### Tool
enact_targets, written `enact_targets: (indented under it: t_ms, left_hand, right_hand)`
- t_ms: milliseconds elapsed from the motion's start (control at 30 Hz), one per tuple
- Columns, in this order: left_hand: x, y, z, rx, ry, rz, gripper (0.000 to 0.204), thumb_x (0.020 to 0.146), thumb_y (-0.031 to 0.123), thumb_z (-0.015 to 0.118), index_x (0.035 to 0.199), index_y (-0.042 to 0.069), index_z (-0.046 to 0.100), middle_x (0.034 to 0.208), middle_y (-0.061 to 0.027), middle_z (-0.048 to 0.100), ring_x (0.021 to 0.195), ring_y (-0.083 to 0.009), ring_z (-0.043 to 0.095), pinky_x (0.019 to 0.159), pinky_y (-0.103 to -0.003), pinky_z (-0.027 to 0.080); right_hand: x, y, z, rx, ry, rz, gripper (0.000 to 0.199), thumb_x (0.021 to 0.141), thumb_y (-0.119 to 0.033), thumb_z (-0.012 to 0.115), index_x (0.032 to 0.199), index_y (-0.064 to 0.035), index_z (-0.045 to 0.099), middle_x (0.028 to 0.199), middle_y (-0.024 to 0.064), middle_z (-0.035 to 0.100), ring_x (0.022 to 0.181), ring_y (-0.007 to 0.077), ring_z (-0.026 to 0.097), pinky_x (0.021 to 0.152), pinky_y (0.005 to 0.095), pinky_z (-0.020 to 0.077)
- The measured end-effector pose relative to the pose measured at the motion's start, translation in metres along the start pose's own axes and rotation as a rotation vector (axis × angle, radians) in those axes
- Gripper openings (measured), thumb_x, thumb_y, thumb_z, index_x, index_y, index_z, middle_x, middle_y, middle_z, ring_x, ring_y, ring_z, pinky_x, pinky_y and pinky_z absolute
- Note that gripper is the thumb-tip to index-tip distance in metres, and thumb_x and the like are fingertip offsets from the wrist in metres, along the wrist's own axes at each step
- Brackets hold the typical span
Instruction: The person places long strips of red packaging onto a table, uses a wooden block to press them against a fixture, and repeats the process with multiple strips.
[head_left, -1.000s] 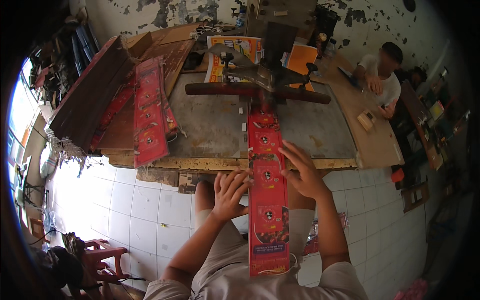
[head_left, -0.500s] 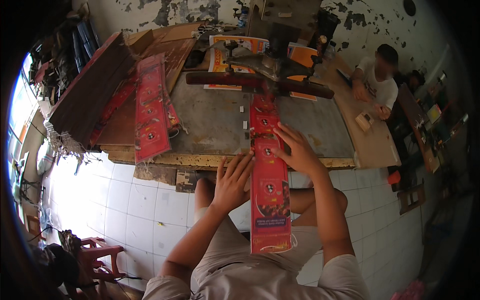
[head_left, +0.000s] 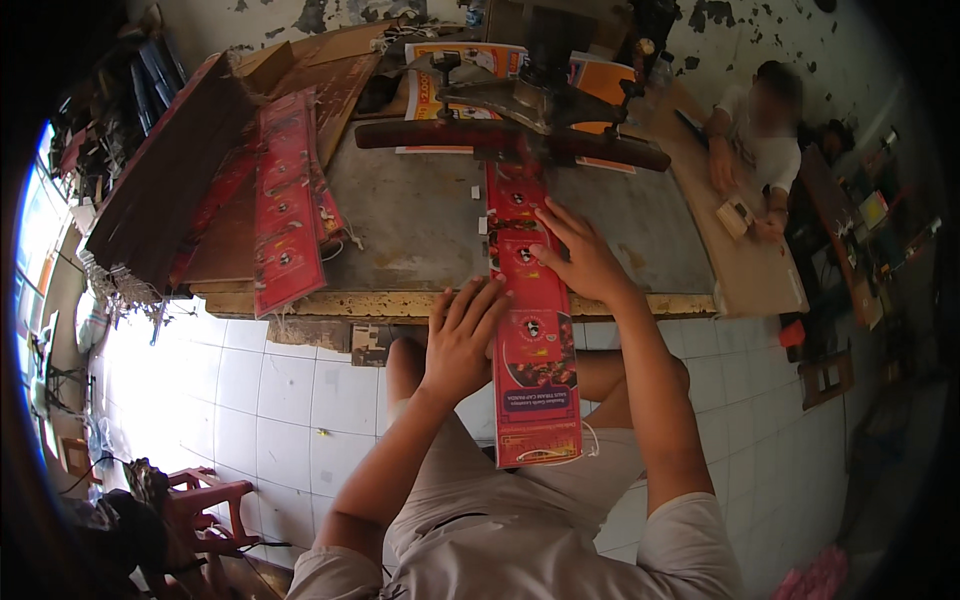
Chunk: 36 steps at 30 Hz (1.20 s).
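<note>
Head view — far stretch of the red strip (head_left: 535, 355) is at the dark crossbar (head_left: 490, 136), near stretch remains off the table (head_left: 400, 225). Long axis runs front-to-back, pointing away. Right hand (head_left: 588, 262): fingers spread over it; left hand (head_left: 460, 340): fingers parted — thumb hidden, can't tell if pinching.

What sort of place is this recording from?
Probably a small workshop, perhaps one handling printed packaging: a worktable carries a machine with a long crossbar, a long red printed strip runs over the table's front edge, and more red strips lie at the left.
</note>
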<state>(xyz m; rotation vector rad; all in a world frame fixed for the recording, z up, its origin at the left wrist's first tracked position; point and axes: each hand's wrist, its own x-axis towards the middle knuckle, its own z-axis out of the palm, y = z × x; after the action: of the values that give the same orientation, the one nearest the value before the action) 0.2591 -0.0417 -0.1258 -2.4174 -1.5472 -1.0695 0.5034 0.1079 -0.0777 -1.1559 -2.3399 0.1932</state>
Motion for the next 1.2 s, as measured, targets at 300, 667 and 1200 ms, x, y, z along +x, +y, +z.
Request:
enact_targets:
  t_ms: [300,667,1200]
  left_hand:
    - [-0.001,0.001,0.006,0.012,0.061,-0.005,0.057,0.095,0.021,0.071,0.152,0.015,0.064,0.165,-0.0052,0.059,0.156,-0.0270,0.051,0.129,-0.050,0.027]
    - [-0.001,-0.001,0.004,0.017,0.055,-0.008,0.056,0.096,0.025,0.072,0.151,0.015,0.066,0.165,-0.0042,0.060,0.155,-0.0252,0.052,0.127,-0.046,0.027]
    - [0.003,0.002,-0.004,0.023,-0.017,-0.050,0.068,0.093,0.032,0.078,0.157,0.016,0.061,0.169,-0.0043,0.057,0.155,-0.0267,0.051,0.125,-0.048,0.031]
  right_hand:
    - [-0.043,-0.023,-0.022,0.055,0.035,0.067,0.064,0.104,-0.043,0.077,0.156,-0.0091,0.063,0.171,0.0158,0.051,0.156,0.0391,0.047,0.129,0.0520,0.0387]
    - [-0.044,-0.027,-0.021,-0.006,0.042,0.022,0.062,0.102,-0.041,0.080,0.153,-0.0100,0.065,0.166,0.0137,0.057,0.158,0.0355,0.047,0.130,0.0534,0.0360]
    - [-0.041,-0.023,-0.018,-0.020,0.038,0.029,0.060,0.103,-0.040,0.078,0.153,-0.0094,0.065,0.165,0.0122,0.058,0.158,0.0319,0.048,0.130,0.0522,0.0364]
